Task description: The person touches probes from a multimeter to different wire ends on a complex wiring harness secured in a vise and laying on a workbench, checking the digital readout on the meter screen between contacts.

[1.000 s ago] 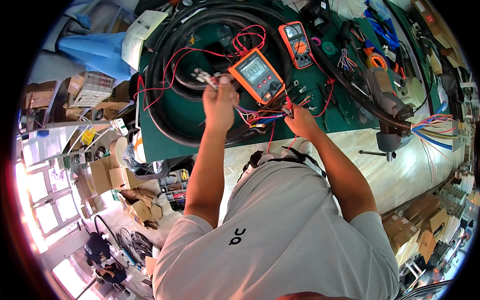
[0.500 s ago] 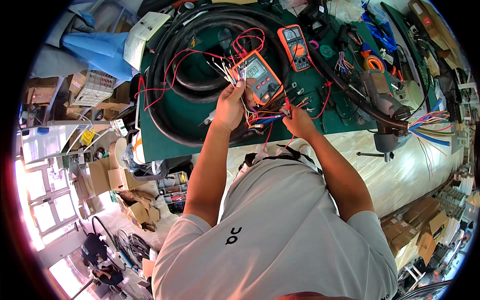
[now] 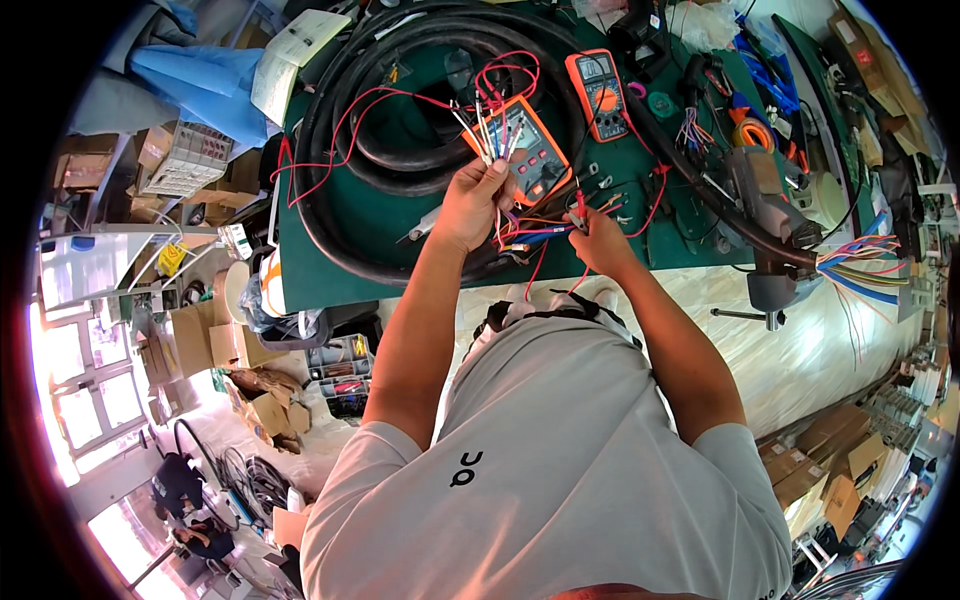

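Left hand (image 3: 474, 205) pinches slim, pale-tipped wires (image 3: 487, 138), now fanned over boxy orange-rimmed meter (image 3: 545, 185); second earlier, bundle was left of meter. Right hand (image 3: 598, 240) pinches red lead (image 3: 579, 207) near meter's lower corner. Thick black cable (image 3: 400, 183) coils on green tabletop (image 3: 310, 287).

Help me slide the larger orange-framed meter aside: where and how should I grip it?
Likely pinch the meter by its long right edge, coming from the right: that straight orange side shows mostly bare, while the left hand and the wire ends it holds cover part of the left side.
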Demonstrator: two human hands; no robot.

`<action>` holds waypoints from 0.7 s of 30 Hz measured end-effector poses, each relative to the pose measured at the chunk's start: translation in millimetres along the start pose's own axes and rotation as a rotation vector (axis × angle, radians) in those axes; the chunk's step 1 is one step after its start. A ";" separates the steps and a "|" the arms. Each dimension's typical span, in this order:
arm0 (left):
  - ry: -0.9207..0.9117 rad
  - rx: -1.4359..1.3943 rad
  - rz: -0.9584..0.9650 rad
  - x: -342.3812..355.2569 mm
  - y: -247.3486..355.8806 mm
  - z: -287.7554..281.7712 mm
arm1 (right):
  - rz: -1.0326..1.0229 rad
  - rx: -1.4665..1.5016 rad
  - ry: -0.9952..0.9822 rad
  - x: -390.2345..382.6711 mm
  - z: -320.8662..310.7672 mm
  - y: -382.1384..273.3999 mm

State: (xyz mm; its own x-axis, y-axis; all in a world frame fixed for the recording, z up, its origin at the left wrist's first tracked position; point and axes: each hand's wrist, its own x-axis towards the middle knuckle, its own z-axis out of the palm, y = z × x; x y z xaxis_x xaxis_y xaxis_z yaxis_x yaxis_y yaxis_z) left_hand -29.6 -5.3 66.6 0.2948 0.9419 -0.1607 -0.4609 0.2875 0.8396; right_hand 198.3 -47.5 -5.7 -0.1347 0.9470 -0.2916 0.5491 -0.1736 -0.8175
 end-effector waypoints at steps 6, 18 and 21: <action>0.045 0.068 0.030 -1.5 -4.7 19.8 | -0.007 0.009 0.003 -1.0 -3.0 -1.0; 0.261 0.466 0.375 -4.2 -19.2 31.9 | -0.017 0.029 0.000 -5.7 -3.7 -8.1; 0.379 0.850 0.595 -10.3 -39.9 35.2 | 0.021 0.027 -0.011 -6.1 -4.7 -7.2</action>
State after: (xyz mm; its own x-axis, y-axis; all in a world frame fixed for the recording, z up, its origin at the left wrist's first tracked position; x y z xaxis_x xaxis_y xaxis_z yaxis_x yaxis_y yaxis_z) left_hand 15.2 -32.6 53.0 -0.1255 0.9243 0.3605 0.3246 -0.3051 0.8953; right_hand 199.1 -50.7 4.3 -0.1328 0.9400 -0.3143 0.5298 -0.2007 -0.8240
